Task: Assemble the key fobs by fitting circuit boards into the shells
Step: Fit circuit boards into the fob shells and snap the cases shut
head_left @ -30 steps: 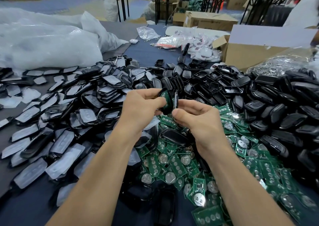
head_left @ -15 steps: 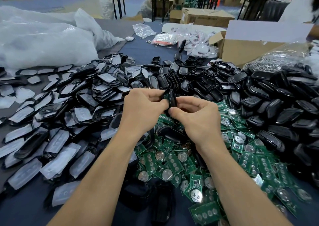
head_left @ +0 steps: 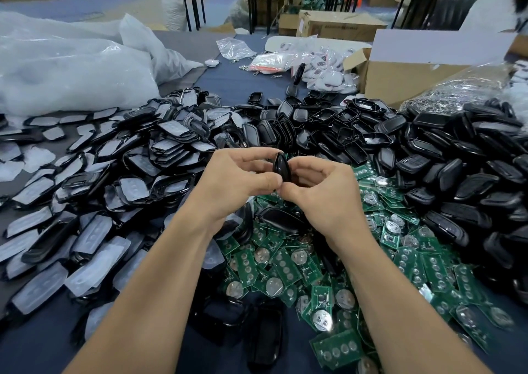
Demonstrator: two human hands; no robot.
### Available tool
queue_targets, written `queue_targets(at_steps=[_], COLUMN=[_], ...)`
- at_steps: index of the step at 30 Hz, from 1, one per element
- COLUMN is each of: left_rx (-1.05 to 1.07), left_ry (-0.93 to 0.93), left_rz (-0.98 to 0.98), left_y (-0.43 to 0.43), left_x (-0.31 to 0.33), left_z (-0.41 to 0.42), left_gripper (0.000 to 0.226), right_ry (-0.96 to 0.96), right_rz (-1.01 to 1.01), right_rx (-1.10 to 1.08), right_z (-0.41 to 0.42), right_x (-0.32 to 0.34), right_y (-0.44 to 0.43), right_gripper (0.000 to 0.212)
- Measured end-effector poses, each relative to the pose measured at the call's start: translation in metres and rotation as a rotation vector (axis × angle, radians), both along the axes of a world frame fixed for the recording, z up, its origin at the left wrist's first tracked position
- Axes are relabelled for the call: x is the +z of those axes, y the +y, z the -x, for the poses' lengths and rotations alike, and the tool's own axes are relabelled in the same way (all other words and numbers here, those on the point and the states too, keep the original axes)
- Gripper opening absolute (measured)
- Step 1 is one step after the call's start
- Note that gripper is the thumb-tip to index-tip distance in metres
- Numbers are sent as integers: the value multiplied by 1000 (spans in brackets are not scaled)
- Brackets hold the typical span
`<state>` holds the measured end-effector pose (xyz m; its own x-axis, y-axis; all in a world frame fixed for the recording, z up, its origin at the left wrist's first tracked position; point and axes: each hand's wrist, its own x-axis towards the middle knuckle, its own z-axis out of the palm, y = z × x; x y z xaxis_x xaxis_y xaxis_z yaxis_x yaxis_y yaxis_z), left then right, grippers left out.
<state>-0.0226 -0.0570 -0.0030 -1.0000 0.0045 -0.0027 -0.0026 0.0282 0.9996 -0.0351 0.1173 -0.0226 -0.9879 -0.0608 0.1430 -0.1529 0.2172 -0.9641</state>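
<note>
My left hand (head_left: 237, 179) and right hand (head_left: 320, 190) pinch one black key fob (head_left: 281, 168) between them. Green circuit boards (head_left: 285, 268) lie heaped below.

Cardboard box (head_left: 400, 79), plastic bags (head_left: 71, 68) (far left)

A glossy black key fob (head_left: 281, 168) stands on edge, closed, pinched between the left grip (head_left: 237, 185) and the right grip (head_left: 323, 196). Beneath it on the table (head_left: 237, 83) green circuit boards (head_left: 285, 268) with round silver cells lie heaped. Black shells (head_left: 428, 156) are piled to the right, and shell halves (head_left: 94, 230) with pale button pads spread to the left.
</note>
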Motion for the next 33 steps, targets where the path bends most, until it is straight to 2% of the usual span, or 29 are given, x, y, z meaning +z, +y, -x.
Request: queue_targets(at_steps=[5,8,10,13,16,20,25,28,30,33], left_rx=[25,52,106,227,289,239,148,142,154,146], left_ry=[25,73,104,116,126,108,136,170,178,233], left_rz=[-5,-11,-13,5,45,5,-24,25,25,167], left_y=[4,13,20,29,28,21,16,16,14,12], left_x=[0,2,2,-1,-4,-3,-3,-4,-5,-7], left_z=[0,-2,-2,0,3,4,4,3,3,4], left_gripper=[39,31,24,29,37,38,34,22,23,22], right_ry=[53,191,250,325,297,73,-17,-4,6,39], right_rz=[-36,-177,-274,-381,-293,1,116,118,91,-119], right_rx=[14,-72,-126,-181,-132,-80,-56,-66,-66,-36], right_z=[-3,-11,-15,-16,-13,-4,-1,-2,-2,-1], right_x=[5,9,11,10,9,7,6,8,8,10], right_y=[-1,-5,-9,-12,-12,-7,-1,1,2,5], right_gripper=[33,36,49,47,37,25,23,23,23,20])
